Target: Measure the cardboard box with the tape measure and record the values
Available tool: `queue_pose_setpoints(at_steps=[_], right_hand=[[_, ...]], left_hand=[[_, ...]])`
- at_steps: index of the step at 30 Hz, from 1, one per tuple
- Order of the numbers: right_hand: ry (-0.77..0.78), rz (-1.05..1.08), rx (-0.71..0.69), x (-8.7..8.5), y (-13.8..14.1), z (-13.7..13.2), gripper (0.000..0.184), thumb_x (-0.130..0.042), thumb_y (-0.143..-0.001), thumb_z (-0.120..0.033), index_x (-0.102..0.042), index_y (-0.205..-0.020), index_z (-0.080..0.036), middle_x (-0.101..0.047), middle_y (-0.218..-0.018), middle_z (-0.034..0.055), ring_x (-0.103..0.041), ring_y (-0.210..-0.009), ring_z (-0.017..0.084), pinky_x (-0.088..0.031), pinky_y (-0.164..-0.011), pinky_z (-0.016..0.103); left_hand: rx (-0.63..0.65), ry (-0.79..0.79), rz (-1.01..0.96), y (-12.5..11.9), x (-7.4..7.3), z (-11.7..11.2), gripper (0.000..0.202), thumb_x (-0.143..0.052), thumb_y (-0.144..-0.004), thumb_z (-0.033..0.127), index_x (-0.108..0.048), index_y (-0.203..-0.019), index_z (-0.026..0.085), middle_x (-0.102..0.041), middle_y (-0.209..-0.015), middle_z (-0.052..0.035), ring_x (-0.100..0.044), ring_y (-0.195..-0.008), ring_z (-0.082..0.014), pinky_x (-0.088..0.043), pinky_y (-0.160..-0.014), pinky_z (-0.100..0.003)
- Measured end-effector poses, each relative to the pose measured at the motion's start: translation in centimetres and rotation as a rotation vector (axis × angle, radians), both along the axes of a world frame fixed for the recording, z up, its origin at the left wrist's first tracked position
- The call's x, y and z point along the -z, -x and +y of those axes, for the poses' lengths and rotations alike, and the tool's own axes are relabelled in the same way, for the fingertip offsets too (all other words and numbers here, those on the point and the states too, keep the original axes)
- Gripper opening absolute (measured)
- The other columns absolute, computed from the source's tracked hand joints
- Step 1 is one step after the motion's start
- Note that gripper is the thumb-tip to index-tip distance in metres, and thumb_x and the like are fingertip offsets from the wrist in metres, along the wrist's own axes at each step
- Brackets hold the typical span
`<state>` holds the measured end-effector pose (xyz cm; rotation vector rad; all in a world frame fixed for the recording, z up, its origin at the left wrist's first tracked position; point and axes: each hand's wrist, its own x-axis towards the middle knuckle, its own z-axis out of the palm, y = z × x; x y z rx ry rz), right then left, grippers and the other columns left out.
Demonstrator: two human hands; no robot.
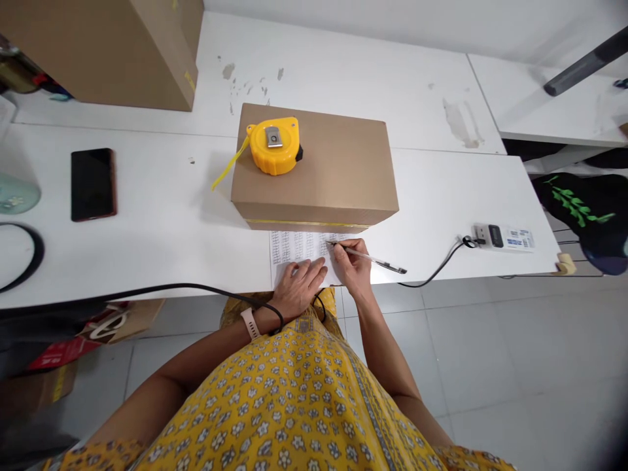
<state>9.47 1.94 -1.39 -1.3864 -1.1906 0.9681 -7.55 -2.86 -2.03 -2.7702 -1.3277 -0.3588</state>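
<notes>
My right hand (354,265) is closed round a pen (373,260), with the tip resting on a written sheet of paper (299,247) at the table's near edge. My left hand (300,288) lies flat on the sheet's lower part, fingers stretched out, a watch on the wrist. Just behind the sheet stands a closed cardboard box (324,173), partly covering the paper. A yellow tape measure (273,145) sits on the box's left top, its yellow tape hanging off the left side.
A black phone (93,184) lies at the left on the white table (161,216). A big cardboard box (112,49) stands at the back left. A small white device (503,236) with a black cable rests at the right. A black cable crosses the near edge.
</notes>
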Motion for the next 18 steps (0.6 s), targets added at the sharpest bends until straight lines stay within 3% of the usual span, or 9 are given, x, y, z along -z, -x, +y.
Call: queue_pose_setpoints(at_steps=[8,18], right_hand=[[0.036,-0.136,-0.004,-0.01,0.65,0.35,0.021,-0.060,-0.088,-0.032,-0.044,-0.076,-0.024,-0.042,-0.059,-0.0077,-0.040,-0.054,0.011,-0.033,-0.051,0.024],[0.002,-0.203,-0.010,0.49,0.60,0.15,0.020,-0.058,-0.088,-0.029,-0.044,-0.076,-0.024,-0.045,-0.062,-0.0070,-0.042,-0.056,0.011,-0.034,-0.053,0.025]], left_hand=[[-0.008,0.026,0.012,-0.03,0.01,-0.04,0.038,-0.046,-0.105,0.033,-0.062,-0.137,0.021,-0.055,-0.151,-0.0077,-0.056,-0.124,-0.0261,-0.044,-0.097,-0.042],[0.001,0.024,-0.005,0.05,0.28,-0.08,0.039,-0.048,-0.103,0.031,-0.061,-0.138,0.021,-0.054,-0.152,-0.0085,-0.056,-0.125,-0.0267,-0.045,-0.096,-0.042]])
